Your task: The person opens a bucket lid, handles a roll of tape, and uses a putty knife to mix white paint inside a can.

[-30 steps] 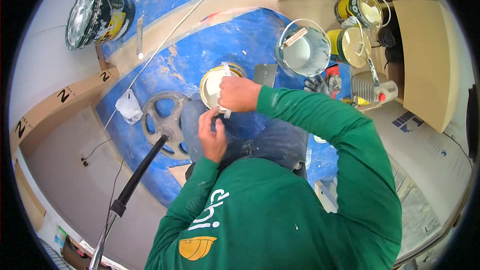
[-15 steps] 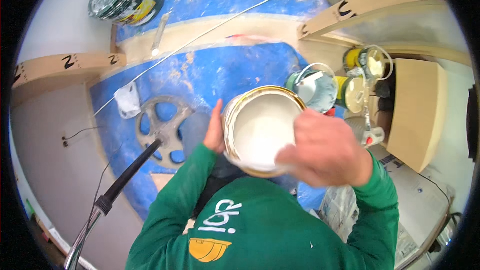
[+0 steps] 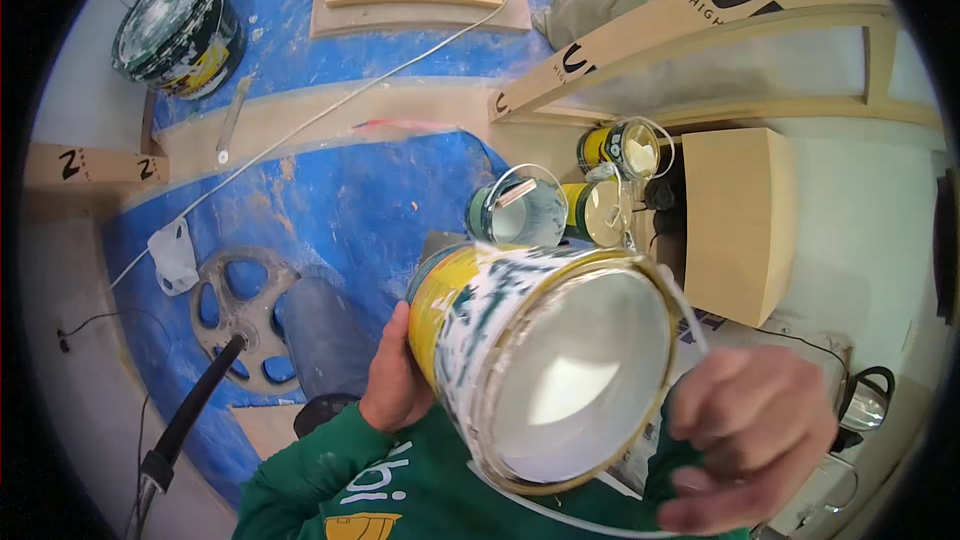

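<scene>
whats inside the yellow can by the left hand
The tilted can shows a whitish inside with a brighter white patch; whether that is liquid, coating or glare is unclear. Part of the inner wall is hidden behind the rim.

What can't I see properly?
In the head view:
Left hand: some fingers hidden behind the yellow, white-smeared round metal tin.
Tin's underside: facing away.
Right hand: blurred; grip on thin pale handle unclear.
Black-and-silver straight pole: cut off by bottom edge.
</scene>
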`<action>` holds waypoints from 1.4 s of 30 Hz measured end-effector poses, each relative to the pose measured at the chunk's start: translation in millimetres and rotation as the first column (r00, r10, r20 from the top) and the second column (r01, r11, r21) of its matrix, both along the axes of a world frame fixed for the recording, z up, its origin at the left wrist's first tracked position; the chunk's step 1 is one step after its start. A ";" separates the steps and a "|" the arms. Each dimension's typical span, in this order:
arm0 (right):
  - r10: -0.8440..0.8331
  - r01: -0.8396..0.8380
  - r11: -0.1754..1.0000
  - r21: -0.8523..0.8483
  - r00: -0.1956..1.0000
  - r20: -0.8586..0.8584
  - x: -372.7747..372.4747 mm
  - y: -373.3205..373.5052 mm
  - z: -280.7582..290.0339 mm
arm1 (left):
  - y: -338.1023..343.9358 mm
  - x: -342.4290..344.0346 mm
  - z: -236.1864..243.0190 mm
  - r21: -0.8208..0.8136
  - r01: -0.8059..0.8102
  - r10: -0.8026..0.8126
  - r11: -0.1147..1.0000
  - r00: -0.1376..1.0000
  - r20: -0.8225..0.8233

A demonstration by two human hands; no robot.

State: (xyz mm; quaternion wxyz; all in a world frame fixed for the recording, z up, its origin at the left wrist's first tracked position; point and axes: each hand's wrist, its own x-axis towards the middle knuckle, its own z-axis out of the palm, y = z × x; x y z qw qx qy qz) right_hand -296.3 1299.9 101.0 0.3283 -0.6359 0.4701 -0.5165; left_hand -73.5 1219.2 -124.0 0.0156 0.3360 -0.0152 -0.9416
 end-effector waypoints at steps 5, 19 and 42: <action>0.052 -0.052 0.998 -0.047 0.999 0.016 -3.9 19.1 -35.5 | 4.4 14.4 -19.4 0.059 0.058 -0.060 0.997 0.998 0.033; -0.734 0.750 0.624 0.220 0.659 -0.163 59.6 95.6 -216.6 | 51.6 40.3 -208.5 -0.467 0.289 -0.211 0.836 0.954 0.212; -0.877 0.849 0.480 0.223 0.473 0.088 43.8 113.8 -285.7 | -3.2 -26.6 -146.8 -0.701 0.705 -0.370 0.108 0.683 0.630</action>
